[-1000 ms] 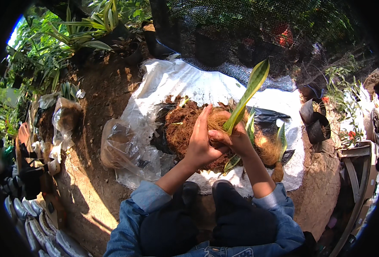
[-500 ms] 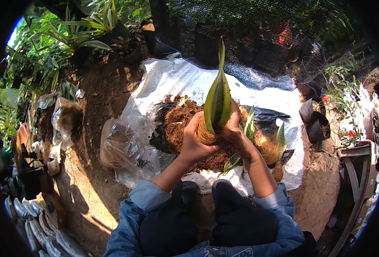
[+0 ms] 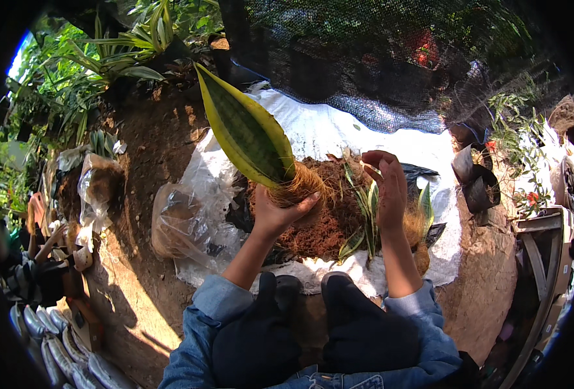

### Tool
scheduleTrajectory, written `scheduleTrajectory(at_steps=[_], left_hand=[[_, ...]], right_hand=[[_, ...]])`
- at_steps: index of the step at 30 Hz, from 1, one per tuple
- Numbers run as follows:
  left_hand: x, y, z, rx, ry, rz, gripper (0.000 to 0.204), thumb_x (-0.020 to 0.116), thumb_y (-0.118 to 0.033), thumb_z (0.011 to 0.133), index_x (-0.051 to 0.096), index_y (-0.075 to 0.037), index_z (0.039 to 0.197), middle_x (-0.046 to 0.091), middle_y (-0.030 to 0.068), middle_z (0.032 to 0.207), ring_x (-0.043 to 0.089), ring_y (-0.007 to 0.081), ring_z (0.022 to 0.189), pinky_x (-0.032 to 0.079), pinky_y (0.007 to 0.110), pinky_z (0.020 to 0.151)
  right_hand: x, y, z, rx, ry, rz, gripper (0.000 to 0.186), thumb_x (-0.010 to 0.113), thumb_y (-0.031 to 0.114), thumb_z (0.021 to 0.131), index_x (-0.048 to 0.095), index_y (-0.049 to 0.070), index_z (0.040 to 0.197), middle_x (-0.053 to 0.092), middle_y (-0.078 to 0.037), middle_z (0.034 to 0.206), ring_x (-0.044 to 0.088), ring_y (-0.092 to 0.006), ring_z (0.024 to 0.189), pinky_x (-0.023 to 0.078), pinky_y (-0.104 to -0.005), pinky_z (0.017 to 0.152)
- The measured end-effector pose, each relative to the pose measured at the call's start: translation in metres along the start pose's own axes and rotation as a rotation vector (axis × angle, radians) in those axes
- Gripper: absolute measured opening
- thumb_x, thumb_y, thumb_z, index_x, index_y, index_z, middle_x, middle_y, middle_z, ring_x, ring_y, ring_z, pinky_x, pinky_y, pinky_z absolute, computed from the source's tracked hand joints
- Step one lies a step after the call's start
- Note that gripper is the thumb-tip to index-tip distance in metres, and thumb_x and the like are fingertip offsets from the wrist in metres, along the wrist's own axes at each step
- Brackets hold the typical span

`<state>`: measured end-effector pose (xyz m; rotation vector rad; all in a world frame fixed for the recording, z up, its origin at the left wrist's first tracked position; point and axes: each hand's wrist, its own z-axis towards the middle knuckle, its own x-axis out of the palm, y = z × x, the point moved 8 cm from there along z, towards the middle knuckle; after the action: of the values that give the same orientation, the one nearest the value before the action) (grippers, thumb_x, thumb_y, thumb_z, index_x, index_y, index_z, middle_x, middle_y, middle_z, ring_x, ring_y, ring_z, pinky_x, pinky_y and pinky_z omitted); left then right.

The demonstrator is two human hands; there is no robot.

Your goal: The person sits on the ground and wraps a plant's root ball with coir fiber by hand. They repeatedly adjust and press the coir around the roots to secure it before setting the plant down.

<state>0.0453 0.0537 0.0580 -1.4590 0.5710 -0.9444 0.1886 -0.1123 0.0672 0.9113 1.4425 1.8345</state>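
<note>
A snake plant (image 3: pixel 248 133) with a yellow-edged green leaf is in my left hand (image 3: pixel 275 212), whose fingers wrap round its base. Brown fibre (image 3: pixel 301 185) is bound about that base, and the leaf leans to the far left. My right hand (image 3: pixel 391 191) is raised a little way to the right, fingers loosely bent and holding nothing. Below both hands lies a heap of reddish-brown coir (image 3: pixel 316 233). Smaller snake plants (image 3: pixel 369 217) stand beside the heap, close to my right hand. A fibre-wrapped ball (image 3: pixel 414 225) sits partly behind my right wrist.
A white woven sheet (image 3: pixel 442 155) lies under the heap. At its left is a clear plastic bag (image 3: pixel 180 217) with brown contents. Dark netting (image 3: pixel 378 71) hangs at the far side. A black plant bag (image 3: pixel 480 191) and a frame (image 3: pixel 540 259) stand at right. Another person's arm (image 3: pixel 52 243) shows far left.
My right hand has let go of the fibre-wrapped base and moved right. My left hand has shifted slightly left with the snake plant, which has turned and tipped leftward.
</note>
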Motion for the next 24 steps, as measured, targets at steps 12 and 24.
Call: scheduleTrajectory(at_steps=[12,24], left_hand=[[0.023,0.007,-0.017,0.032,0.232,-0.171,0.066,0.067,-0.039,0.083,0.044,0.002,0.129,0.057,0.0140,0.121,0.059,0.0187,0.109,0.047,0.035,0.094],[0.014,0.020,-0.014,-0.032,-0.077,-0.182,0.042,0.039,-0.031,0.098,0.055,0.000,0.120,0.060,0.0097,0.113,0.060,0.0166,0.101,0.049,0.031,0.087]], right_hand=[[0.081,0.010,-0.037,-0.313,0.108,0.002,0.055,0.038,0.044,0.099,0.052,-0.001,0.127,0.051,-0.021,0.131,0.047,-0.0332,0.125,0.033,-0.0430,0.107],[0.087,0.016,-0.047,-0.498,0.143,0.160,0.054,0.040,0.041,0.100,0.045,0.004,0.138,0.042,-0.025,0.137,0.045,-0.0346,0.126,0.035,-0.0440,0.104]])
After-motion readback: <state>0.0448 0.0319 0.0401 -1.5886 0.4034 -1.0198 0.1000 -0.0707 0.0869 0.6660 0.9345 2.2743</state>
